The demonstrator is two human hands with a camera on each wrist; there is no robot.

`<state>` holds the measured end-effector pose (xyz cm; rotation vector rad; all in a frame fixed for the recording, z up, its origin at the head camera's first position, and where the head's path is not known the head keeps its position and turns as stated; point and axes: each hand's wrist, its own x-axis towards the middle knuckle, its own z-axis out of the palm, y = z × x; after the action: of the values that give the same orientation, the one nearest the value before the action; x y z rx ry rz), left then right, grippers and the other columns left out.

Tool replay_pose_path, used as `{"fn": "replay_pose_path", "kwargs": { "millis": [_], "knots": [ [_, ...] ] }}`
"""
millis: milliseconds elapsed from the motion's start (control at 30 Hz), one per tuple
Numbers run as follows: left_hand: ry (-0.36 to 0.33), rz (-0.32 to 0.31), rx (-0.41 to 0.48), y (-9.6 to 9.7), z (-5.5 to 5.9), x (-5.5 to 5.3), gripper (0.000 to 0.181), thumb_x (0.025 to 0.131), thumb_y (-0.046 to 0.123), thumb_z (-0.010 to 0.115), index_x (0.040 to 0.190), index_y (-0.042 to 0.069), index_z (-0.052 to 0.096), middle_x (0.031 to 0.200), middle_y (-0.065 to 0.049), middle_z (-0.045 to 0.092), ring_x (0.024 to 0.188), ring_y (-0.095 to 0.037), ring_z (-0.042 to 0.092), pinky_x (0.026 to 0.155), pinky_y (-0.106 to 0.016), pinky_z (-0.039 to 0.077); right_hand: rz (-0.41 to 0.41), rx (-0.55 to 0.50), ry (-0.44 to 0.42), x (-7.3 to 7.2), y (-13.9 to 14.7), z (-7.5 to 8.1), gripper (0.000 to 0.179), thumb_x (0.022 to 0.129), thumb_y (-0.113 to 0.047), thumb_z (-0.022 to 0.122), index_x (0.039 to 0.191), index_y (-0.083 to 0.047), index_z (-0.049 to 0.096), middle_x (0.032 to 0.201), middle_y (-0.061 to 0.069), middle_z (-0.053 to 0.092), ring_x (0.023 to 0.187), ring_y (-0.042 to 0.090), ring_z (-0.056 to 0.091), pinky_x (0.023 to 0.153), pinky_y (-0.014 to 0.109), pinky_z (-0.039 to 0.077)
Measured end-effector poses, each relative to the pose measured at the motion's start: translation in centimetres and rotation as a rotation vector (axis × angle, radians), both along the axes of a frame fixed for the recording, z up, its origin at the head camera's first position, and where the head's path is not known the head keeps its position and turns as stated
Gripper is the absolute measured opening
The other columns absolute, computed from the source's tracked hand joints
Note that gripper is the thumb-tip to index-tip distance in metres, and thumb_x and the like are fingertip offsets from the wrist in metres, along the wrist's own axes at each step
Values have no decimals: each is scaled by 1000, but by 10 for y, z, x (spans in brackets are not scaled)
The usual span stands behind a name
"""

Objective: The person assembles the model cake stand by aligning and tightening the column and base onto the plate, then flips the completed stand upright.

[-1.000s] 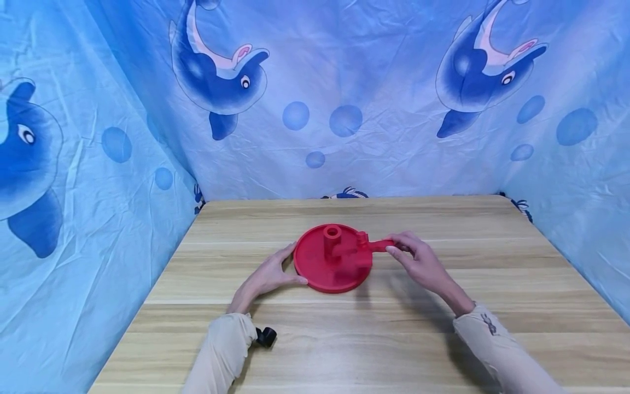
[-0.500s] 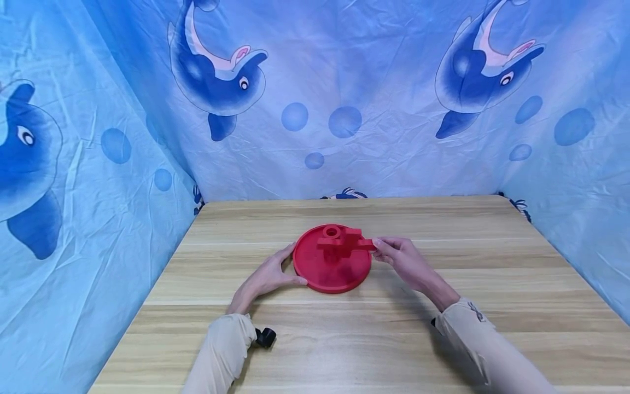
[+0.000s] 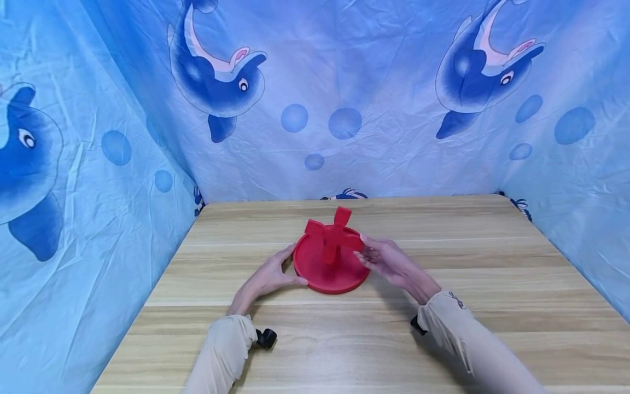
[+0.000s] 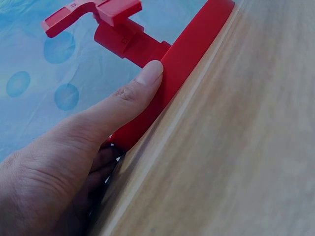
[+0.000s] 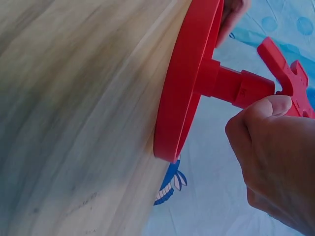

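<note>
No words, brands or numbers legible with certainty. Small characters (image 4: pixel 126 40) on side of red post (image 4: pixel 115 37), left wrist view: too small and blurred to read. Tiny marking (image 4: pixel 74 5) on one arm of red crosspiece (image 4: pixel 118 10), near upper edge of same view, also unreadable. Faint mark on side of post in right wrist view; letter or figure, cannot tell. Dark emblem (image 3: pixel 455 300) on right sleeve (image 3: pixel 474 342), near cuff, head view: letters or picture, cannot tell.
</note>
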<state>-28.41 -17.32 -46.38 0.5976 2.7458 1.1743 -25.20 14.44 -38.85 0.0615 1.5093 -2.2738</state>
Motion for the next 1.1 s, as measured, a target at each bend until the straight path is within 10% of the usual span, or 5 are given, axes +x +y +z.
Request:
{"fn": "replay_pose_path", "kwargs": {
  "millis": [600,900,1100],
  "knots": [
    [-12,11,5,3,1,2,110,62,63,79,151,28,26,150,9,29,136,-16,28,105,-51,33,-40,129,106,-12,-11,1,37,99,-24,53,122,4,57,87,11,66,78,17,63,72,22,54],
    [-12,26,-5,2,0,2,110,61,65,79,151,28,27,151,9,29,137,-18,28,104,-52,34,-69,420,416,-4,-14,-4,47,89,-26,69,131,-9,55,113,21,59,102,38,57,92,50,47],
    [-4,22,-28,2,-2,1,111,62,66,77,152,28,25,151,11,28,136,-16,27,105,-51,33,-128,530,577,-3,-12,-12,44,89,-25,70,127,-7,59,102,16,58,92,29,53,77,31,54]
  ]
}}
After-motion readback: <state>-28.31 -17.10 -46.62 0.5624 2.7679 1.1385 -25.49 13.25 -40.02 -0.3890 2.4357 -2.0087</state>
